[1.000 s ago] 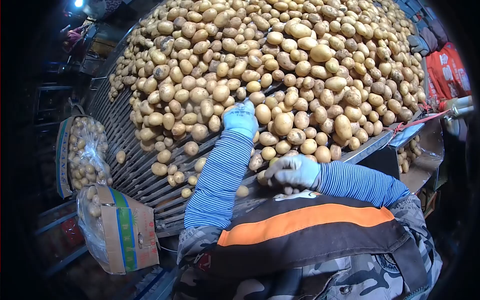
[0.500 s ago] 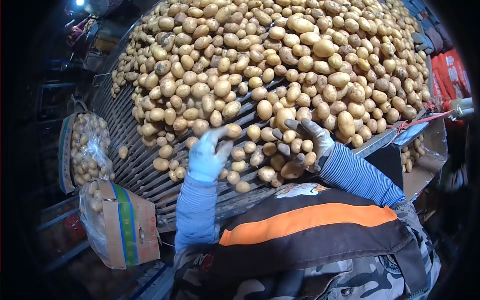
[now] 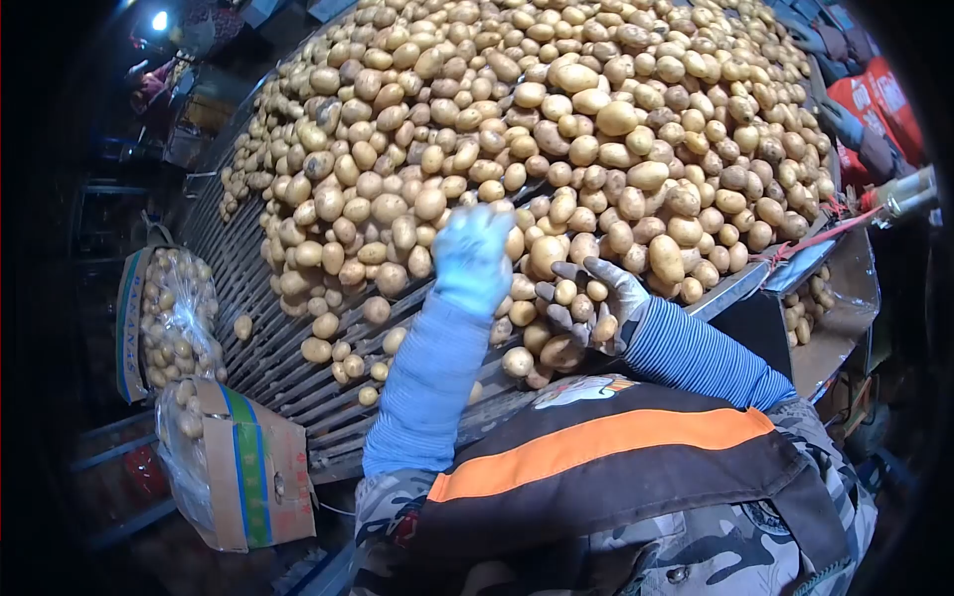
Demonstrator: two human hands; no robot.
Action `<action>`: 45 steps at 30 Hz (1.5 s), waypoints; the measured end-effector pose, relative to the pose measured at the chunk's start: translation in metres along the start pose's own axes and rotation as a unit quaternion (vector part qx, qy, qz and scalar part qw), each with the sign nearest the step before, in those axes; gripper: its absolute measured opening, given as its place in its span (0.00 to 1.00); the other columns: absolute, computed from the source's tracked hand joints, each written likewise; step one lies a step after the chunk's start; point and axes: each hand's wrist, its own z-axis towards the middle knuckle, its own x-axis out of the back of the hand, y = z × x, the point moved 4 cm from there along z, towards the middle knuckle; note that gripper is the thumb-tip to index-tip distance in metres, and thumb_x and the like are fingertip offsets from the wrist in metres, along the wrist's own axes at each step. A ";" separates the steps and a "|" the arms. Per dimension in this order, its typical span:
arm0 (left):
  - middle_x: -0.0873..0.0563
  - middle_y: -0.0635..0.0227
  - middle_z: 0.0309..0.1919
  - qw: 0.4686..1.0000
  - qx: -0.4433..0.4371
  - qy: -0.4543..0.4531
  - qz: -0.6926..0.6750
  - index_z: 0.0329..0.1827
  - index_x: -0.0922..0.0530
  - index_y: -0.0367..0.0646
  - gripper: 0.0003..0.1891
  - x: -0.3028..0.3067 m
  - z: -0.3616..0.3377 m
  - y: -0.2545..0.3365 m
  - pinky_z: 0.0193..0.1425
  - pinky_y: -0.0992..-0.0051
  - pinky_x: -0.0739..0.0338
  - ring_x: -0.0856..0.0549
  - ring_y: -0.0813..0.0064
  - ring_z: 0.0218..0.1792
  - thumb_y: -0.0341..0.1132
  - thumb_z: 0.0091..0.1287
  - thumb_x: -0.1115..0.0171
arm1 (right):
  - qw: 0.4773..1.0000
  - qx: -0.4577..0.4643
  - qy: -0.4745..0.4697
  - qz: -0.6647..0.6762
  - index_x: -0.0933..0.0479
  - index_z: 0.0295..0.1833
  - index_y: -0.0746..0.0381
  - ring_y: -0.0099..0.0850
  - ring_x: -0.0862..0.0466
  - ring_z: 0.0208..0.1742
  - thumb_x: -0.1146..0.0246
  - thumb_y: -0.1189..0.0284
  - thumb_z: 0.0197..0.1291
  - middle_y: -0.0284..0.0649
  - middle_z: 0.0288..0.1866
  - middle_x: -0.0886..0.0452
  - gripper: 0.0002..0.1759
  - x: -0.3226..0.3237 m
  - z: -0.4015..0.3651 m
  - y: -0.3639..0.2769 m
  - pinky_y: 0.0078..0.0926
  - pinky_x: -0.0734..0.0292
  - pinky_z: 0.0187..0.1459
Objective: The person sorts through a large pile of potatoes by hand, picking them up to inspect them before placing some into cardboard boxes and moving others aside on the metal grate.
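Observation:
A large heap of potatoes [image 3: 556,134] covers a slatted metal table [image 3: 268,338]. My left hand [image 3: 474,256], in a light blue glove, reaches over the near middle of the heap; motion smears its fingers, so what it touches is unclear. To its right, my right hand [image 3: 596,306], in a white and grey glove, is palm up with its fingers curled round several small potatoes [image 3: 581,296]. Larger potatoes [image 3: 561,353] lie just below that hand, near my apron.
Two cardboard boxes with potatoes in plastic stand at the left, one upper [image 3: 134,318] and one lower [image 3: 278,477]. Another open box [image 3: 845,298] is at the right, below a metal bar [image 3: 906,191]. A co-worker's gloved hand [image 3: 843,121] shows at the upper right.
My left hand has moved right and a little up, toward my right hand. My right hand's fingers have curled further round the small potatoes. A co-worker's hand now shows lower at the right.

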 end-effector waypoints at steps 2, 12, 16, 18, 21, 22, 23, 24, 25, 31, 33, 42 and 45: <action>0.21 0.65 0.40 0.989 -0.081 -0.106 0.064 0.50 0.21 0.55 0.22 -0.035 0.029 0.003 0.47 0.65 0.26 0.23 0.62 0.43 0.27 0.49 0.39 | 0.999 0.032 0.013 -0.008 0.33 0.64 0.61 0.43 0.23 0.60 0.47 0.58 0.68 0.50 0.61 0.26 0.24 -0.005 -0.008 -0.002 0.41 0.20 0.55; 0.16 0.57 0.45 0.899 -0.006 -0.405 0.168 0.55 0.28 0.52 0.22 -0.071 0.066 0.004 0.50 0.61 0.23 0.17 0.58 0.49 0.32 0.55 0.41 | 0.986 0.127 -0.106 -0.003 0.36 0.67 0.52 0.52 0.25 0.60 0.50 0.52 0.69 0.46 0.66 0.31 0.26 0.021 -0.060 -0.032 0.56 0.22 0.51; 0.15 0.62 0.37 0.964 -0.057 -0.214 0.145 0.52 0.26 0.52 0.23 -0.076 0.042 -0.017 0.46 0.63 0.22 0.16 0.60 0.41 0.35 0.50 0.35 | 0.987 0.150 -0.045 0.018 0.33 0.65 0.51 0.58 0.26 0.59 0.46 0.55 0.66 0.48 0.64 0.29 0.24 0.024 -0.079 -0.033 0.65 0.23 0.47; 0.15 0.63 0.37 0.990 -0.010 -0.127 0.065 0.47 0.23 0.50 0.22 -0.066 0.031 -0.018 0.46 0.64 0.22 0.16 0.60 0.41 0.37 0.46 0.30 | 0.984 0.177 0.000 -0.001 0.33 0.64 0.51 0.56 0.24 0.58 0.43 0.61 0.66 0.47 0.63 0.28 0.22 0.036 -0.081 -0.036 0.54 0.20 0.46; 0.15 0.62 0.38 0.986 0.091 -0.019 -0.136 0.47 0.21 0.44 0.21 -0.030 0.021 0.026 0.49 0.68 0.22 0.16 0.63 0.40 0.34 0.48 0.28 | 0.987 0.155 -0.003 -0.033 0.30 0.62 0.53 0.47 0.19 0.51 0.40 0.64 0.64 0.45 0.60 0.26 0.21 0.039 -0.103 -0.037 0.27 0.18 0.27; 0.15 0.60 0.39 0.965 0.114 -0.030 -0.234 0.48 0.21 0.40 0.22 -0.018 0.020 0.065 0.48 0.71 0.22 0.16 0.65 0.41 0.31 0.48 0.28 | 0.981 0.181 0.022 -0.061 0.27 0.60 0.53 0.44 0.17 0.49 0.38 0.63 0.63 0.44 0.59 0.25 0.20 0.041 -0.103 -0.034 0.23 0.19 0.24; 0.15 0.58 0.39 0.962 0.016 -0.033 -0.271 0.48 0.21 0.38 0.22 -0.024 0.020 0.089 0.48 0.72 0.22 0.15 0.65 0.41 0.29 0.48 0.28 | 0.972 0.213 0.049 -0.088 0.25 0.58 0.54 0.41 0.16 0.46 0.37 0.62 0.62 0.44 0.58 0.24 0.20 0.042 -0.108 -0.035 0.18 0.21 0.21; 0.16 0.64 0.37 0.954 -0.018 -0.081 -0.287 0.49 0.21 0.39 0.21 -0.029 0.017 0.117 0.43 0.74 0.23 0.19 0.75 0.36 0.26 0.48 0.30 | 0.966 0.227 0.068 -0.107 0.24 0.57 0.53 0.35 0.16 0.43 0.36 0.61 0.61 0.42 0.56 0.22 0.20 0.037 -0.116 -0.032 0.17 0.21 0.21; 0.17 0.62 0.38 0.943 -0.092 -0.119 -0.296 0.48 0.21 0.39 0.22 -0.027 0.021 0.156 0.43 0.73 0.22 0.17 0.71 0.38 0.26 0.47 0.29 | 0.959 0.241 0.089 -0.123 0.23 0.57 0.52 0.30 0.15 0.40 0.35 0.60 0.60 0.40 0.53 0.20 0.20 0.035 -0.126 -0.028 0.16 0.22 0.21; 0.19 0.59 0.40 0.914 -0.246 -0.157 -0.281 0.46 0.21 0.40 0.22 -0.052 0.034 0.258 0.42 0.71 0.20 0.16 0.62 0.39 0.25 0.44 0.28 | 0.925 0.341 -0.041 -0.164 0.21 0.48 0.54 0.23 0.18 0.27 0.33 0.58 0.58 0.34 0.34 0.16 0.16 0.069 -0.185 -0.041 0.15 0.31 0.16; 0.19 0.59 0.40 0.896 -0.306 -0.123 -0.297 0.46 0.21 0.39 0.22 -0.058 0.039 0.286 0.39 0.73 0.20 0.16 0.64 0.37 0.24 0.44 0.28 | 0.918 0.350 -0.003 -0.189 0.22 0.49 0.53 0.23 0.19 0.23 0.34 0.55 0.58 0.33 0.30 0.18 0.18 0.087 -0.204 -0.049 0.15 0.31 0.14; 0.20 0.61 0.42 0.803 -0.303 -0.287 -0.424 0.52 0.22 0.38 0.22 -0.120 0.039 0.352 0.49 0.73 0.24 0.20 0.68 0.44 0.28 0.51 0.30 | 0.903 0.409 0.132 -0.021 0.21 0.45 0.53 0.30 0.17 0.26 0.41 0.40 0.56 0.37 0.30 0.18 0.28 0.143 -0.281 -0.042 0.20 0.27 0.15; 0.21 0.62 0.40 0.784 -0.312 -0.329 -0.423 0.52 0.22 0.38 0.21 -0.126 0.037 0.367 0.50 0.71 0.25 0.20 0.68 0.44 0.31 0.54 0.30 | 0.887 0.421 0.188 -0.006 0.21 0.45 0.55 0.32 0.16 0.26 0.41 0.41 0.58 0.39 0.31 0.18 0.27 0.134 -0.301 -0.029 0.19 0.26 0.15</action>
